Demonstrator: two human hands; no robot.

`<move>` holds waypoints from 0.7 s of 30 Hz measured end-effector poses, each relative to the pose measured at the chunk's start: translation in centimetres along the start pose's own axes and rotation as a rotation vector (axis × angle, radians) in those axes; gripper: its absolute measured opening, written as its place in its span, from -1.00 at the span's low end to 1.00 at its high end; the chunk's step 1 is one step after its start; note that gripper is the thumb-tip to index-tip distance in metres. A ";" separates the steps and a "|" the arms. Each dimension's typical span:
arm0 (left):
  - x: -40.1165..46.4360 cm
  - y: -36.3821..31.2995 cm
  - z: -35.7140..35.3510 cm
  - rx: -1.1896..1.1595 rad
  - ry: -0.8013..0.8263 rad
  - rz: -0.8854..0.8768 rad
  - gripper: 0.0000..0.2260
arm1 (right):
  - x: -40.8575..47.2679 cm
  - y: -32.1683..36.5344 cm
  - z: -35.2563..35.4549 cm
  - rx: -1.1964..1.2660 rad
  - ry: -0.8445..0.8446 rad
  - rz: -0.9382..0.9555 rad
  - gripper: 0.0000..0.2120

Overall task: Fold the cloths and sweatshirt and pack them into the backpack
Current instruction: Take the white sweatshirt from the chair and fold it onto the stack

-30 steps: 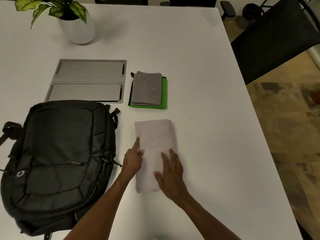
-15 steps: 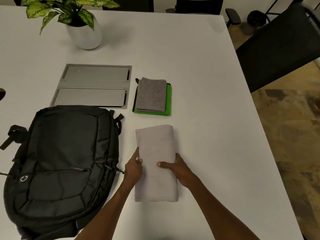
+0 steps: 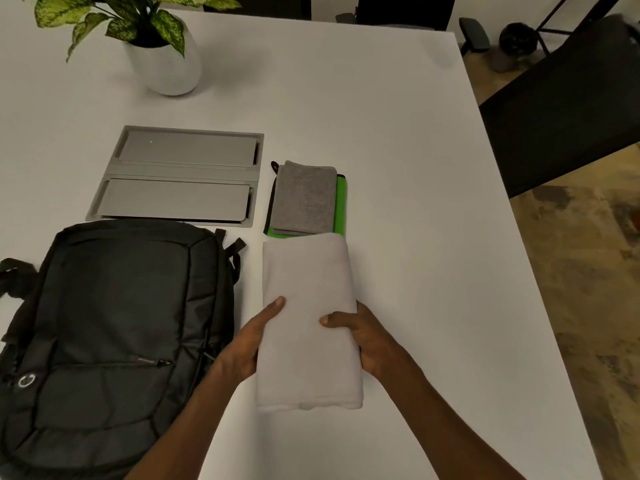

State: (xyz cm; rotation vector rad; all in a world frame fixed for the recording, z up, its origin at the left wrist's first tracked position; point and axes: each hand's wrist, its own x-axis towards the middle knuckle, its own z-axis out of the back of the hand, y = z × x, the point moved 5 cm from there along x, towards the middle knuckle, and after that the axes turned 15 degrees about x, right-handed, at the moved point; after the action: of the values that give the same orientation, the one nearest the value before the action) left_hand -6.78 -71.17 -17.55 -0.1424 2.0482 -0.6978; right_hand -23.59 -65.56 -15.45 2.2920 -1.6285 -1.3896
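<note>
- Step in hand: picking up the folded pale bundle (image 3: 308, 320), prob. the sweatshirt, to pack it. Folding looks done, as far as I can judge.
- My left hand (image 3: 247, 344) has the bundle's left edge in its grip: thumb on top, other fingers tucked under, out of sight.
- My right hand (image 3: 363, 337) does the same on the right edge, thumb on top. Both grips closed on the cloth, not loose.
- Landmark = backpack (image 3: 110, 341), flat on the table (image 3: 398, 168), front face up.
- Bundle sits just right of the backpack, a narrow strip of table between them. Can't tell if it's fully off the table yet; far end looks raised, overlapping the small stack beyond it.
- That stack: gray cloth (image 3: 304, 197) on a green cloth (image 3: 341, 206), both folded, off the backpack's top right corner.
- Gray tray (image 3: 176, 174) lies just beyond the backpack's top edge; potted plant (image 3: 162, 53) farther back.
- Backpack looks zipped shut, no opening visible from here.
- Next, my guess: needs one hand free for the main zip, so either set the bundle down or carry it one-handed.
- Keep the bundle level & squeezed at both edges or the folds will slide apart.
- Then the two cloths go in after.
</note>
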 end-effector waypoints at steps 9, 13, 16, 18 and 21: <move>3.0 -9.2 0.6 0.073 -0.078 -0.203 -0.54 | 4.1 8.6 -4.0 -0.068 0.036 0.115 -0.44; 4.7 -15.4 1.5 0.268 -0.185 -0.362 -0.62 | 7.3 12.3 -4.7 -0.041 -0.018 0.186 -0.45; 6.2 -19.5 1.7 0.416 -0.273 -0.479 -0.76 | 9.7 14.6 -5.2 -0.062 -0.079 0.260 -0.43; 7.2 -21.6 1.7 0.487 -0.326 -0.544 -0.71 | 11.4 16.1 -5.5 -0.121 -0.125 0.319 -0.41; 8.8 -23.8 2.3 0.579 -0.410 -0.610 -0.64 | 13.6 17.9 -5.7 -0.228 -0.181 0.396 -0.39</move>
State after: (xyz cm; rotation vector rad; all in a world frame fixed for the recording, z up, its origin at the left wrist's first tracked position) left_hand -13.81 -95.13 -12.52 -0.5355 1.3367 -1.4729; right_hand -32.48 -86.79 -12.48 1.6517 -1.7392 -1.6116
